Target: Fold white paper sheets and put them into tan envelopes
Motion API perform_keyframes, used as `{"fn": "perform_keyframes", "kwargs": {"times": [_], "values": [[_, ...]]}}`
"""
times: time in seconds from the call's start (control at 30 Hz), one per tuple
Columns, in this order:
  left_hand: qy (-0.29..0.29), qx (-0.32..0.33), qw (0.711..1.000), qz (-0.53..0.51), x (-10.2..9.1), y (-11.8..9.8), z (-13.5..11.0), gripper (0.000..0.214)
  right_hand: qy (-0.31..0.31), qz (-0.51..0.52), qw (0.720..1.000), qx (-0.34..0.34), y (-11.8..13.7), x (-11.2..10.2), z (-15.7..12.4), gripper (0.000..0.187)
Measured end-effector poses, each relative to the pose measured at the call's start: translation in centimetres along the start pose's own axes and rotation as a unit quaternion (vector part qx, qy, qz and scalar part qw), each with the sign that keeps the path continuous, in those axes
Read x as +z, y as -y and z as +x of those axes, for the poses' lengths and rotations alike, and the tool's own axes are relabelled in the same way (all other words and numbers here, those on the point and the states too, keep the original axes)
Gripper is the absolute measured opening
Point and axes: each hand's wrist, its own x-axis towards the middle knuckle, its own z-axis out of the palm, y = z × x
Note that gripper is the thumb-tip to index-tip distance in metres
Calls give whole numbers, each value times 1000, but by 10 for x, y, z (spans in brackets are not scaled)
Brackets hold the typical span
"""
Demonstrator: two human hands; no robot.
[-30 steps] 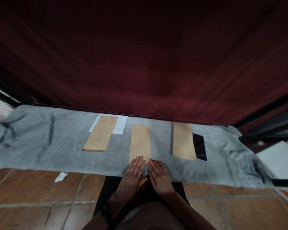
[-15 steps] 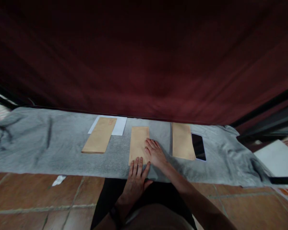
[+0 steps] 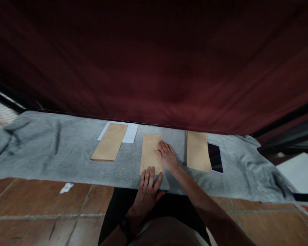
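Observation:
A brown paper envelope [image 3: 150, 150] lies flat in front of me on a grey cloth. Across its near end rest the spread fingers of my left hand [image 3: 148, 191]. My right hand [image 3: 167, 156] lies flat at the envelope's right edge, fingers stretched forward, partly on the paper and partly on the cloth. Over to the left, another brown envelope [image 3: 110, 141] lies slanted on top of white paper [image 3: 130, 133]. Right of my right hand is a stack of brown envelopes [image 3: 198, 150], with a dark-screened phone [image 3: 215, 158] beside it.
The grey cloth [image 3: 74, 147] covers a long narrow surface. A dark red curtain-like sheet [image 3: 154, 75] rises behind it. At the far right is a white flat-topped object [image 3: 300, 172]. A crumpled white scrap [image 3: 66, 187] lies on the tiled floor [image 3: 41, 201].
My right hand has slid slightly up and outward along the envelope's right edge. My left hand stays at the near end. The whole view has shifted a little.

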Motion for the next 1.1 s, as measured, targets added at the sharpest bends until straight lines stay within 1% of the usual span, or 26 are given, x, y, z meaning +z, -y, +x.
{"fn": "perform_keyframes", "kwargs": {"times": [0.13, 0.23, 0.37, 0.5, 0.67, 0.77, 0.97, 1.1], "values": [[5, -3, 1000, -12, 0, -1, 0, 85, 3, 7, 999, -48, 3, -7, -41, 49], [15, -3, 1000, -21, -1, -1, -1, 77, -2, 11, 998, -68, 6, -12, -69, 50], [26, -2, 999, -33, -4, -2, -1, 65, 3, 14, 996, -92, 13, -19, -96, 49], [26, -5, 999, -43, -6, -2, -1, 65, 9, 19, 995, -94, 20, -23, -117, 47], [13, 0, 999, -36, -5, 0, -3, 74, -6, 19, 994, -108, 20, -24, -135, 46], [17, 9, 999, -39, -6, 1, -4, 76, -13, 14, 993, -118, 18, -23, -141, 47], [41, -3, 998, -40, -9, -4, -3, 77, -20, 14, 993, -119, 16, -21, -146, 48], [48, 23, 997, -49, -11, -4, -2, 76, -20, 12, 992, -121, 15, -19, -146, 49]]}}
